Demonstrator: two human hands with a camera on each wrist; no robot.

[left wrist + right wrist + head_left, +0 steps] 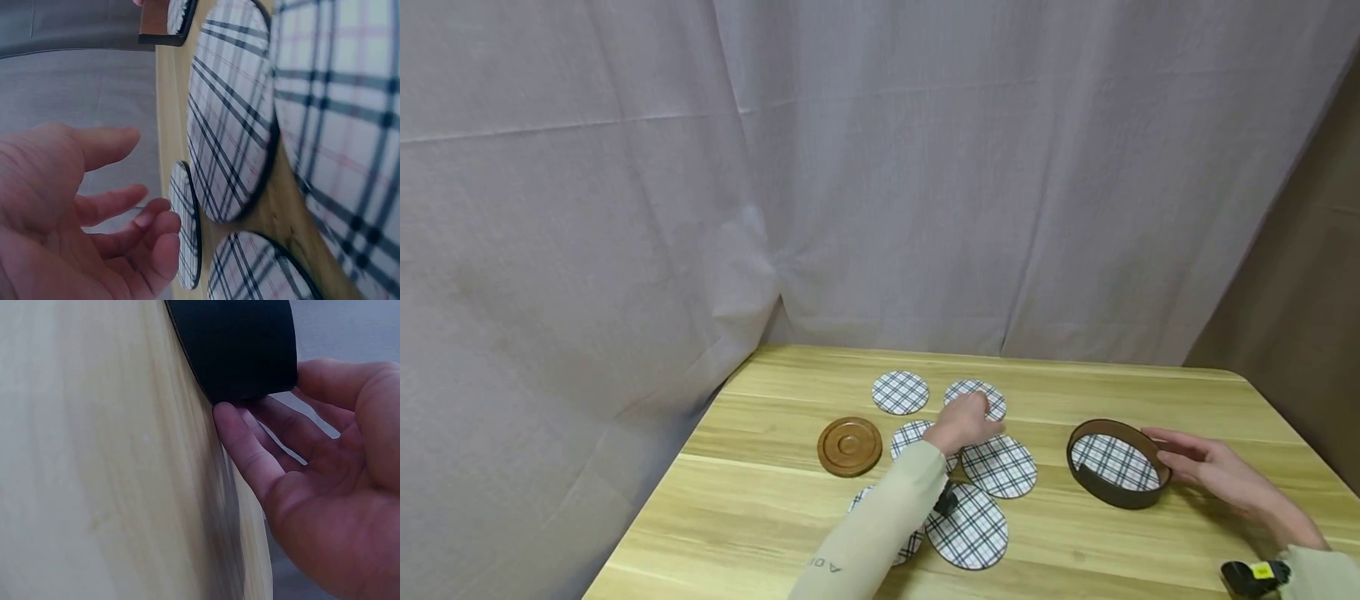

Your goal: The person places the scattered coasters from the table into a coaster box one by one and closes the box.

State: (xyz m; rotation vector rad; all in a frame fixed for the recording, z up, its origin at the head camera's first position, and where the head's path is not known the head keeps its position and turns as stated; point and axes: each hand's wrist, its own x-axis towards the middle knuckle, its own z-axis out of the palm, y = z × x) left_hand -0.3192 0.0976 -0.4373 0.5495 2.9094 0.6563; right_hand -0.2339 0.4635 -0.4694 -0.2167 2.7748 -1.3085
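My left hand [964,423] hovers over several round plaid coasters, its fingers loosely bent and nothing in them. It overlaps the back-right coaster [964,388] in the head view. In the left wrist view a gap shows between thumb and fingers, with a plaid coaster [231,119] beyond. At the right, my right hand [1221,471] holds a round dark holder [1112,493] by its side, thumb at the rim and fingertips low on the wall, by the table. Inside the holder a plaid coaster [1114,461] lies face up.
A round brown wooden disc [850,447] with ringed grooves lies left of the coasters. More coasters lie at the back [900,392], the middle [1002,468] and the front [970,533]. Grey curtain [880,208] hangs behind the wooden table [737,500].
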